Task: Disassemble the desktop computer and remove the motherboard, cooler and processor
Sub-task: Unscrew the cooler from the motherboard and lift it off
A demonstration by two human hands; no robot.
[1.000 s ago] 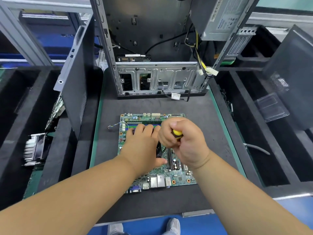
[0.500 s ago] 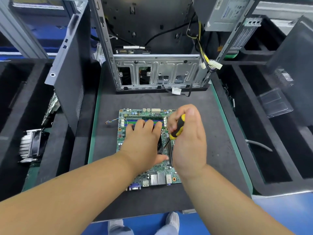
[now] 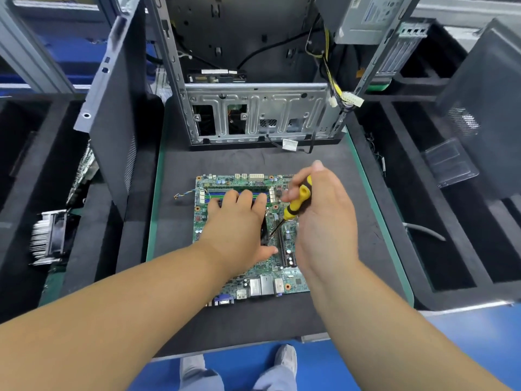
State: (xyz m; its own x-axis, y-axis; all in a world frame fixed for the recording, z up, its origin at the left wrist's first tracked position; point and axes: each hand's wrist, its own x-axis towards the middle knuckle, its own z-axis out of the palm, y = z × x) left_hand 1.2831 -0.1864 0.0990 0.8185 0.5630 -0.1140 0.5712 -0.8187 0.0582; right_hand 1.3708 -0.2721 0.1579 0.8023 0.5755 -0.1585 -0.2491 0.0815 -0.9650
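Motherboard point(image 3: 248, 277): green board, lying flat on the dark mat of the counter point(image 3: 180, 221), in front of the open computer case point(image 3: 253, 114). Left hand point(image 3: 239, 227): laid palm-down on the board, fingers straight, reaching to the memory slots. Right hand point(image 3: 324, 218): gripping a yellow-and-black screwdriver point(image 3: 298, 201), shaft slanting down to the board beside the left hand. Heatsink point(image 3: 48, 238): in the left-hand tray, apart from the board.
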